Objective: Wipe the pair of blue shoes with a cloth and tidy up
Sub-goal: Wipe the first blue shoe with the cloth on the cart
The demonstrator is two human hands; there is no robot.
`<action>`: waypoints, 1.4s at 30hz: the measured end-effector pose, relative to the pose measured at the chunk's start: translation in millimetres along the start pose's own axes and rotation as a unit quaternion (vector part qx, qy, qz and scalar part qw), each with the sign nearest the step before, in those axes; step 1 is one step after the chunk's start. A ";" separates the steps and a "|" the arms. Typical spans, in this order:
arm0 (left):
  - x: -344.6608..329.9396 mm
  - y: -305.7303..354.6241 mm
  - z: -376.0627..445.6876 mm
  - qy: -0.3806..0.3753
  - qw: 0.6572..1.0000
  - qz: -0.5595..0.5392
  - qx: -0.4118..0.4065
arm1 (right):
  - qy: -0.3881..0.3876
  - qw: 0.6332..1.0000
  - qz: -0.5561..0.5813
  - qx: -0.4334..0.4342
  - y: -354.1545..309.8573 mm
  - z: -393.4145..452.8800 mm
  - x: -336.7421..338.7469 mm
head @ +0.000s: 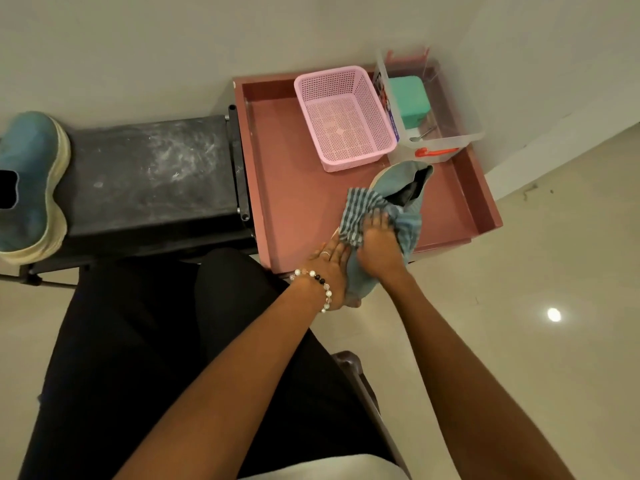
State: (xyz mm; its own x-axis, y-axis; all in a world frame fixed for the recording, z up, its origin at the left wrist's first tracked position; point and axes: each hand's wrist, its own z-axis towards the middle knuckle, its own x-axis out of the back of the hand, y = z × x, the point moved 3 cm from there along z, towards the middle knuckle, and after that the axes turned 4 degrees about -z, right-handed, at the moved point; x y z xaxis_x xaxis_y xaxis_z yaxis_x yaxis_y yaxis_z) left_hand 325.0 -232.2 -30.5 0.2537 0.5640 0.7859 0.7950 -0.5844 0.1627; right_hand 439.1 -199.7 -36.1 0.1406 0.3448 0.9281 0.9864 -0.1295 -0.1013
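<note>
One blue shoe [398, 183] is held over the front of the pink tray [277, 161], its heel opening pointing away from me. My left hand [330, 271], with a bead bracelet at the wrist, supports the toe end from the left with its fingers laid along the shoe. My right hand [379, 242] presses a striped grey cloth [360, 211] against the shoe's upper, fingers curled into the fabric. The second blue shoe [29, 181] with a cream sole lies on the black bench [152, 171] at the far left.
On the tray stand a pink mesh basket [344, 117] and a clear plastic box [429, 102] holding a teal container, a spoon and an orange-handled tool. A wall runs behind. Glossy tiled floor [536, 289] lies to the right. My dark-clothed legs fill the lower left.
</note>
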 end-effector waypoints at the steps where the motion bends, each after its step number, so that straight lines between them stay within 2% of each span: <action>1: -0.3 -1.5 0.7 0.007 1.000 -0.002 0.002 | -0.003 1.000 0.002 -0.012 3.6 11.9 6.3; 5: 0.1 -2.5 0.7 0.011 1.000 0.012 -0.004 | -0.001 0.999 0.031 -0.036 4.1 18.9 12.8; 10: 4.5 0.4 -2.9 0.000 1.000 0.014 -0.026 | -0.008 0.995 0.092 0.032 -22.0 -44.1 -15.9; 14: 7.7 2.9 -7.7 -0.008 0.997 0.071 -0.019 | 0.019 0.995 0.084 0.058 -6.2 -33.7 -3.9; 17: 6.1 2.4 -6.4 0.015 0.998 0.058 0.003 | 0.017 0.998 0.045 0.029 -0.1 -8.4 10.7; 22: 7.8 0.5 -5.3 0.016 0.998 0.059 -0.002 | 0.013 0.999 0.051 0.000 -7.9 -10.8 8.8; 24: 11.1 -0.6 -5.4 0.018 0.997 0.067 -0.024 | -0.011 0.996 0.089 0.030 -12.5 -28.9 2.2; 25: 11.8 -0.6 -6.5 0.019 0.997 0.067 -0.033 | -0.028 0.987 0.149 0.046 -13.9 -39.9 2.1; 26: 11.9 0.3 -8.4 0.018 0.997 0.065 -0.036 | -0.035 0.970 0.235 0.041 -11.9 -50.8 7.5; 29: 14.7 4.2 -14.1 0.022 0.995 0.087 -0.036 | -0.017 0.876 0.475 -0.084 16.8 -70.9 26.8; 31: 15.8 8.0 -18.7 0.018 0.992 0.118 -0.031 | 0.071 0.819 0.547 -0.161 43.8 -77.8 36.1; 33: 16.4 11.4 -24.6 -0.007 0.989 0.149 -0.024 | 0.166 0.745 0.596 -0.247 62.5 -84.8 42.6; 35: 17.8 17.3 -30.9 -0.032 0.982 0.184 -0.041 | 0.230 0.696 0.599 -0.322 73.3 -91.3 46.7; 37: 18.6 28.3 -37.5 -0.040 0.969 0.227 -0.089 | 0.243 0.698 0.567 -0.364 76.0 -96.2 49.7; 39: 19.7 40.1 -46.3 -0.053 0.962 0.236 -0.124 | 0.205 0.721 0.554 -0.362 68.1 -93.1 43.9; 42: 24.1 50.3 -54.2 -0.043 0.962 0.230 -0.142 | 0.121 0.805 0.527 -0.244 38.7 -81.6 33.2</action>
State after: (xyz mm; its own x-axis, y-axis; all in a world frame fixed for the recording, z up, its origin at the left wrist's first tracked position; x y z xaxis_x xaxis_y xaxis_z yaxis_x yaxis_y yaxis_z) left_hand 341.3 -279.6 29.0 0.5973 0.2468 0.7631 0.4089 -0.9122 -0.0250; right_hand 475.1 -269.1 19.9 0.7984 -0.3791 0.4678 0.1719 -0.6010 -0.7805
